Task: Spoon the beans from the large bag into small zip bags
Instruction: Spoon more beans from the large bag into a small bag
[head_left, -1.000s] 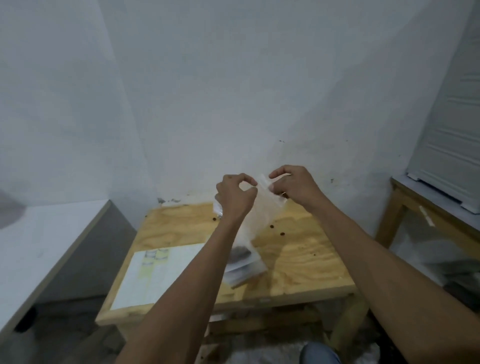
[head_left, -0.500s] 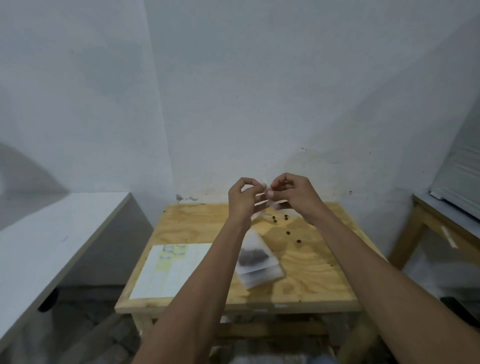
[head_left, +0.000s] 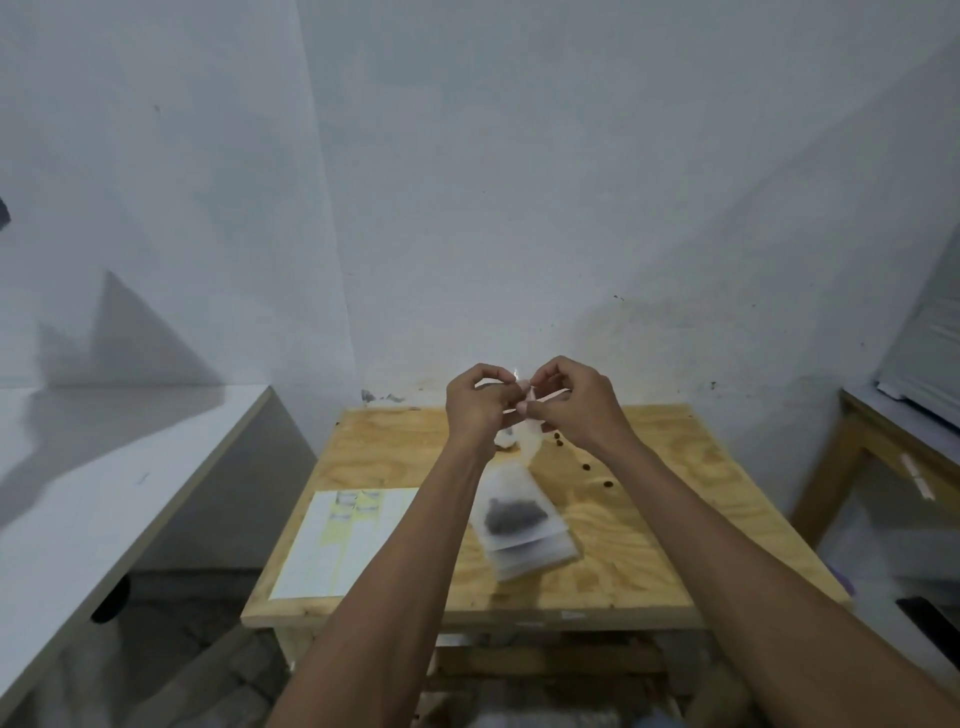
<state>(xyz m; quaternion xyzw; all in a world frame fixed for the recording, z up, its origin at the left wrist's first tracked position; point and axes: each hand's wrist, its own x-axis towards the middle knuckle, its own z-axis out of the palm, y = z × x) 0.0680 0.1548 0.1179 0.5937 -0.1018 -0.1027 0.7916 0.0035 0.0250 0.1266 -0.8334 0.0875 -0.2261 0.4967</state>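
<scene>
My left hand (head_left: 480, 405) and my right hand (head_left: 571, 402) are raised above the far half of the plywood table (head_left: 649, 561), fingertips pinched together on the top edge of a small clear zip bag (head_left: 527, 439) that hangs between them. Below my left forearm a pile of small zip bags (head_left: 519, 525) lies on the table, the top one holding a dark clump of beans. Several loose beans (head_left: 584, 466) are scattered to the right of the hands. No large bag and no spoon can be seen.
A white sheet with yellow labels (head_left: 343, 540) lies on the table's left part. A white counter (head_left: 104, 467) stands to the left, and a second wooden table (head_left: 893, 447) with a white panel on it stands at the right. A white wall is close behind.
My hands have come closer together at the zip bag's top edge. The bag was spread wide between them a second ago and now hangs bunched. The view has shifted left.
</scene>
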